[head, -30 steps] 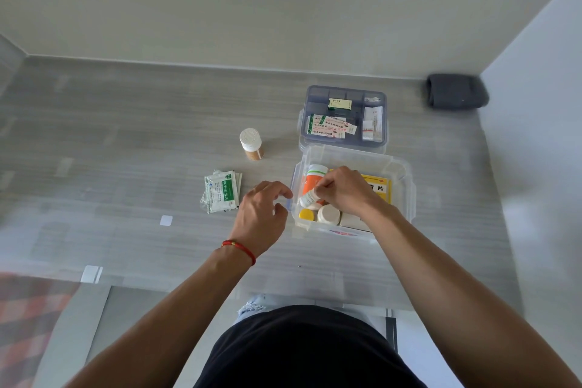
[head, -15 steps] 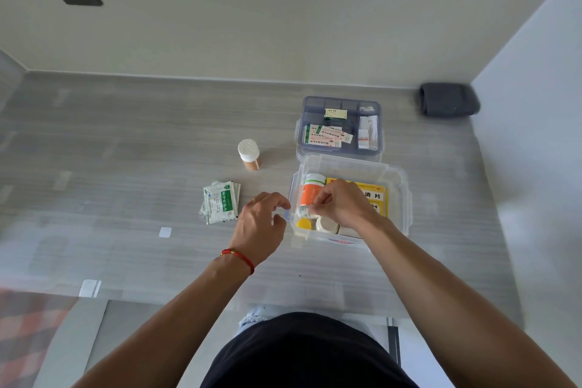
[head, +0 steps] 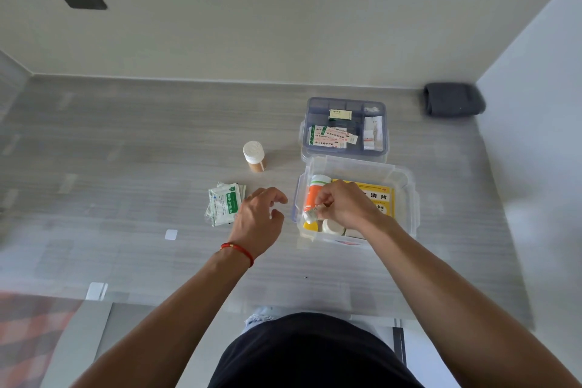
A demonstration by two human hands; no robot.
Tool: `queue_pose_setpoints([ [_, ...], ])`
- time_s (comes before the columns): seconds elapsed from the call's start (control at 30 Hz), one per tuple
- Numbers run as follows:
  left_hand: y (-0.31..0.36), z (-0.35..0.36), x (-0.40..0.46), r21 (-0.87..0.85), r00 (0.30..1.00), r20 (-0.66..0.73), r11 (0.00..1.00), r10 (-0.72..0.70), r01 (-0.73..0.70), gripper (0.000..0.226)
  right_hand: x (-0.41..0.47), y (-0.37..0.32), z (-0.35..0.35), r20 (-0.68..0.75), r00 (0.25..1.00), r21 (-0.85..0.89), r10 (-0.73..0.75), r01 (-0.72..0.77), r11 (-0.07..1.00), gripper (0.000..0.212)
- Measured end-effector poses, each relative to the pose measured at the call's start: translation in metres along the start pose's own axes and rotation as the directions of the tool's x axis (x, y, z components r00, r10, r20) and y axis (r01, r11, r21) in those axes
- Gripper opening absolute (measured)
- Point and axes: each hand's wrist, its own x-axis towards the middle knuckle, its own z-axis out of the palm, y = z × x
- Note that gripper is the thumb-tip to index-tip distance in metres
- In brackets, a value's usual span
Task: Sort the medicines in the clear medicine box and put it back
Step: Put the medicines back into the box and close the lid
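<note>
Nearest, two bare forearms reach out over a grey table (head: pixel 126 148); the left wrist carries a red cord (head: pixel 238 249).

Left hand (head: pixel 258 220): above the table, just left of the box, fingers loosely curled, holding nothing.

Right hand (head: pixel 345 206): inside the box, fingers pinching a small white vial (head: pixel 311 215) at its near-left corner.

Box (head: pixel 409 198): clear plastic, lidless, on the table right of centre. Contents: an orange bottle (head: pixel 315 195) with white cap lying on its side, a yellow carton (head: pixel 379 195) with printed characters, a yellow cap (head: pixel 310 226), a white cap (head: pixel 333 227).

Sachets (head: pixel 224 203): green-and-white, stacked, left of the left hand.

Bottle (head: pixel 254 156): white cap, brown contents, upright, beyond the sachets.

Tray (head: pixel 315 104): blue-tinted, divided, touching the box's far side, holding plasters and small packets.

Dark cloth (head: pixel 453 100): rolled, in the far right corner.
</note>
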Motion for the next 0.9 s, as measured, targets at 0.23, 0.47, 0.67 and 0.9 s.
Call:
queue_pose_setpoints([
  [0.23,-0.028,-0.01,0.057,0.055,0.987,-0.093,0.989,-0.133,0.138,0.05,-0.008,0.002,-0.009,-0.155,0.987,0.018,-0.04,0.043,0.999,0.013],
  [0.47,-0.068,-0.003,0.144,0.34,0.97,0.185,0.936,-0.161,0.09,0.058,-0.034,0.024,-0.038,-0.349,0.935,0.151,0.069,-0.017,0.988,0.018],
  [0.67,-0.059,-0.015,0.138,0.287,0.991,0.079,0.955,-0.104,0.078,0.037,-0.056,0.049,-0.048,-0.443,0.89,0.219,0.106,-0.008,0.976,0.017],
  [0.9,-0.009,-0.067,0.101,0.103,0.999,-0.04,0.995,0.021,-0.017,0.04,-0.058,0.039,-0.046,-0.471,0.882,0.243,-0.012,0.143,0.959,0.014],
])
